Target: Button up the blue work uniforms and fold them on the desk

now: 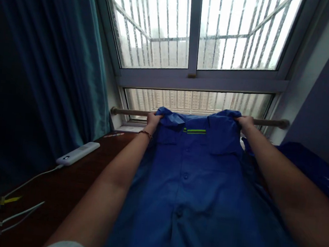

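A blue work shirt (194, 180) with buttons down the front and a yellow-green stripe near the collar lies spread lengthwise on a dark wooden table (59, 191). My left hand (153, 119) is closed on the shirt's left shoulder at the far end. My right hand (244, 122) grips the right shoulder at the same height. Both arms reach straight out over the shirt, and a bracelet sits on my left wrist.
A white power bank (78, 153) with a white cable (31, 180) lies on the table's left. Dark teal curtains (47, 69) hang at left. A barred window (196, 33) and a wooden rail (269, 122) stand behind the table. More blue cloth (317, 169) lies at right.
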Available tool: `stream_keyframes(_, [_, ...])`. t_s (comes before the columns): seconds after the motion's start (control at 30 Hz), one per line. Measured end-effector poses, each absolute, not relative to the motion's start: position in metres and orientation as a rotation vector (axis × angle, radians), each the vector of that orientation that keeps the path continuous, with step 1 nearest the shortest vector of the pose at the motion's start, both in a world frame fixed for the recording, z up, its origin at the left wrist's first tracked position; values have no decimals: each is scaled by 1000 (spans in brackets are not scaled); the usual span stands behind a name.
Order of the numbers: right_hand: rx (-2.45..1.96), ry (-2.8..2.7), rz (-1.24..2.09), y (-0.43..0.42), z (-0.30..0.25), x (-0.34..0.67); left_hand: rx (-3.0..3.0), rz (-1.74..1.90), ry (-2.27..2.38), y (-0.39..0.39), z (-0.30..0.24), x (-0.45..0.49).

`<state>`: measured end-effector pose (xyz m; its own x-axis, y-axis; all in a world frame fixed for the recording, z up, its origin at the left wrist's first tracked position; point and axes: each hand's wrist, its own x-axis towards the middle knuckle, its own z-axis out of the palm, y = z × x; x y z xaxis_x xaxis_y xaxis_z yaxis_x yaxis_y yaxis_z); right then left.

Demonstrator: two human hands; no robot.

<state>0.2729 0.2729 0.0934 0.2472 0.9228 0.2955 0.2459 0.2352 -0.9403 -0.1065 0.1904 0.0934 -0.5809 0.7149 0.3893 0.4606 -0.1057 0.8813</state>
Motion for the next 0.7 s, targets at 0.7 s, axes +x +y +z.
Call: stream_keyframes(0.7, [-1122, -2636, 512, -56, -17, 339, 2183, 830, 1865, -106, -29, -149])
